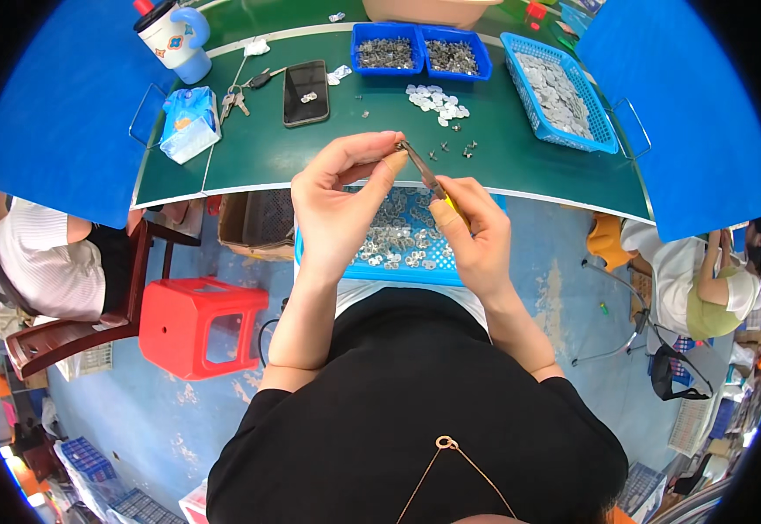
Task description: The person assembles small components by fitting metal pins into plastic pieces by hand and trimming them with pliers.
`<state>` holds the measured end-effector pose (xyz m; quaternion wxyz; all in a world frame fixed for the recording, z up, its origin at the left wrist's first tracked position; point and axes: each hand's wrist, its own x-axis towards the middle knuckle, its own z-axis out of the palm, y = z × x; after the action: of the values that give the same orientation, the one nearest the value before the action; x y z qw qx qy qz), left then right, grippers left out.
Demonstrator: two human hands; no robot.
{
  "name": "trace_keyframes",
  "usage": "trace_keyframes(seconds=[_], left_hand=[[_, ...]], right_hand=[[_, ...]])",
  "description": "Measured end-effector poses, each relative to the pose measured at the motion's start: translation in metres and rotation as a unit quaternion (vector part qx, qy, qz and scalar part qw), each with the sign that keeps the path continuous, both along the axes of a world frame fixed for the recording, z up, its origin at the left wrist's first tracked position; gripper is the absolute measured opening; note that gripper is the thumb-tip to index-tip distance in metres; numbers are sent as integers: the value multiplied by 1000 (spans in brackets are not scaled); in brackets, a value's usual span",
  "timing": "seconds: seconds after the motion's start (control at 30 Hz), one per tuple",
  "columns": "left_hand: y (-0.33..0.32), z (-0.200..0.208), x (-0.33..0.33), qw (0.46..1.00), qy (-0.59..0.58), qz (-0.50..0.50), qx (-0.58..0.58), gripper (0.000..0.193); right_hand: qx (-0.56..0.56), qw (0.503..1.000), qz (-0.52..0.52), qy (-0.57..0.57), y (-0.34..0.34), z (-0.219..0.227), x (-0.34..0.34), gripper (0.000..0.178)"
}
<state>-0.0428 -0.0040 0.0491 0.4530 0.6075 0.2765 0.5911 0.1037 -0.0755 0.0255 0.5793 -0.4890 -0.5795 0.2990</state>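
Note:
My left hand (338,194) is closed, thumb and fingertips pinching a small dark metal piece (400,146) just above the green table's front edge. Its exact shape is mostly hidden by the fingers. From the other side, my right hand (478,231) wraps around yellow-handled pliers (423,169), whose narrow tips meet the piece. Below both hands, a blue basket (437,277) rests at my lap with many small clear and silvery pieces in it. A few small metal pieces (468,151) lie on the table beyond the pliers, near a scatter of whitish discs (438,102).
Two blue trays (387,72) of small metal parts and a light blue basket (603,140) of pale discs stand on the table (258,148). A phone (306,105), keys (234,101), tissue pack (190,125) and tumbler (173,44) sit left. Blue partitions flank it; a red stool (192,327) stands left.

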Motion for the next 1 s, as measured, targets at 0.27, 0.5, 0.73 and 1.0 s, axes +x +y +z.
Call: trace_keyframes(seconds=[0.27,0.5,0.73,1.0], left_hand=[[-4,1,6,993,67,81,62,19],[-5,1,8,990,76,98,69,18],[-4,1,9,987,80,104,91,19],[-4,1,11,991,69,88,72,18]], right_hand=[[-6,1000,-10,-5,1,-4,0,29],[6,1000,-26,-10,2,-8,4,28],[-6,1000,-24,-6,1,-9,2,28],[1,999,-30,-16,1,-11,3,27]])
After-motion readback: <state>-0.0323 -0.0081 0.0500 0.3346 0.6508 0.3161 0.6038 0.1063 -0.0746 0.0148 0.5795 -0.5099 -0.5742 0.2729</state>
